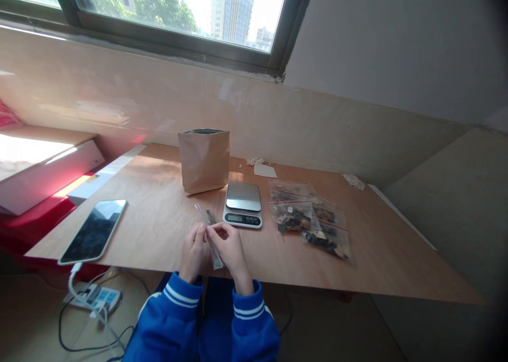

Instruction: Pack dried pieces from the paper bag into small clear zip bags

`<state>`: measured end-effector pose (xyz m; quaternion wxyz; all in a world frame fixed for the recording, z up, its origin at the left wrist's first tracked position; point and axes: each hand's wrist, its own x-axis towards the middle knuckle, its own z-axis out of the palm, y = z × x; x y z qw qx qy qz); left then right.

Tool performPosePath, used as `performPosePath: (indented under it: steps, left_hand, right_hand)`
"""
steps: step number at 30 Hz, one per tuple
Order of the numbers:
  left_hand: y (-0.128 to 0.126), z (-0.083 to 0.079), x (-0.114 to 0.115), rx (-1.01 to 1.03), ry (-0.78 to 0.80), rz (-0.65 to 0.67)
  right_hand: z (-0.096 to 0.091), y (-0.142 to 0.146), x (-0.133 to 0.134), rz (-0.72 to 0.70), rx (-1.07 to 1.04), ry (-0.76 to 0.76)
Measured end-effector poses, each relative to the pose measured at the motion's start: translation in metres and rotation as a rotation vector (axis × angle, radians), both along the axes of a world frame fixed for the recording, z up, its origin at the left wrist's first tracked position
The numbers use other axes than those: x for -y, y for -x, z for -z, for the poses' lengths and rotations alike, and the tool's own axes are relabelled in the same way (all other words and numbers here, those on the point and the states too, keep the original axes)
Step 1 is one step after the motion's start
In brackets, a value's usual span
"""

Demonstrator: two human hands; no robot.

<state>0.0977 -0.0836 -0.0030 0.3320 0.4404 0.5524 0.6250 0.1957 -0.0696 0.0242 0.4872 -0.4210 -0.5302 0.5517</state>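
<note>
l hand & r hand pinch a clear bag, prob by its mouth (hard to see), nr the scale; slack grip cd drop it off the table.

Clear, red-edged bag; blue, white-striped sleeves

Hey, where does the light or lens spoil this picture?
In the head view, the sky through the window is nearly white and sunlight bleaches the pale surface at far left; also there, the right edge darkens, and the small clear bag between left hand and right hand shows little detail.
</note>
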Motion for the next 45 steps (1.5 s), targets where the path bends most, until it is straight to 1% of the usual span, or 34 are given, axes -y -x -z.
performPosePath:
  steps: [3,7,9,13,17,20,24,25,26,29,30,31,32,34,36,37,38,39,40,41,42,43,45]
  left_hand:
    - [0.003,0.0,-0.001,0.026,0.024,0.055]
    - [0.012,0.001,-0.003,0.111,0.152,0.183]
    - [0.017,0.002,-0.003,0.122,0.192,0.187]
    - [0.024,0.004,-0.003,0.125,0.183,0.134]
    - [0.025,0.004,-0.002,0.178,0.179,0.209]
    - [0.024,0.0,-0.001,0.104,0.138,0.252]
    - [0.019,-0.007,0.002,-0.132,0.042,0.26]
    - [0.017,-0.008,0.003,-0.184,0.035,0.246]
    - [0.016,-0.01,0.004,-0.22,0.038,0.22]
    - [0.019,-0.015,0.009,-0.259,0.069,0.089]
    - [0.021,-0.016,0.01,-0.264,0.07,0.047]
    - [0.024,-0.017,0.011,-0.263,0.063,0.02]
    - [0.027,-0.017,0.011,-0.247,0.046,0.01]
    - [0.031,-0.014,0.008,-0.133,-0.014,0.02]
    - [0.03,-0.008,-0.001,0.102,-0.066,0.003]
    - [0.027,-0.004,-0.008,0.238,-0.064,-0.024]
    - [0.023,0.0,-0.015,0.363,-0.028,-0.052]
    - [0.017,0.002,-0.022,0.456,0.046,-0.04]
    - [0.011,0.004,-0.03,0.541,0.109,-0.015]
    - [0.005,0.004,-0.038,0.614,0.147,0.052]
    - [-0.001,0.003,-0.046,0.675,0.148,0.13]
    - [-0.006,0.002,-0.054,0.744,0.116,0.203]
    - [-0.013,-0.001,-0.07,0.895,0.074,0.309]
  right_hand:
    - [0.001,-0.001,-0.001,0.016,-0.02,0.007]
    - [0.003,-0.001,-0.002,0.006,-0.036,0.034]
    - [0.004,-0.001,-0.002,-0.029,-0.049,0.049]
    - [0.004,0.002,0.0,-0.087,-0.037,0.053]
    - [0.004,0.001,0.002,-0.05,0.026,0.032]
    - [0.002,0.0,0.003,-0.037,0.047,0.018]
    - [-0.003,-0.002,0.004,0.004,0.074,-0.021]
    - [-0.003,-0.003,0.004,0.041,0.101,-0.04]
    - [-0.003,-0.006,0.002,0.113,0.138,-0.063]
    - [0.0,-0.024,-0.004,0.466,0.233,-0.113]
    - [0.001,-0.031,-0.006,0.559,0.236,-0.119]
    - [0.0,-0.037,-0.008,0.6,0.217,-0.121]
    - [-0.002,-0.043,-0.009,0.589,0.181,-0.123]
    - [-0.009,-0.048,-0.009,0.5,0.101,-0.135]
    - [-0.02,-0.046,-0.009,0.426,0.037,-0.152]
    - [-0.026,-0.043,-0.011,0.4,0.014,-0.157]
    - [-0.031,-0.039,-0.014,0.374,-0.004,-0.161]
    - [-0.035,-0.036,-0.019,0.349,-0.022,-0.163]
    - [-0.038,-0.032,-0.025,0.323,-0.039,-0.162]
    - [-0.039,-0.03,-0.032,0.295,-0.053,-0.157]
    - [-0.04,-0.028,-0.04,0.262,-0.061,-0.148]
    - [-0.04,-0.026,-0.047,0.223,-0.056,-0.137]
    - [-0.039,-0.023,-0.059,0.179,0.02,-0.148]
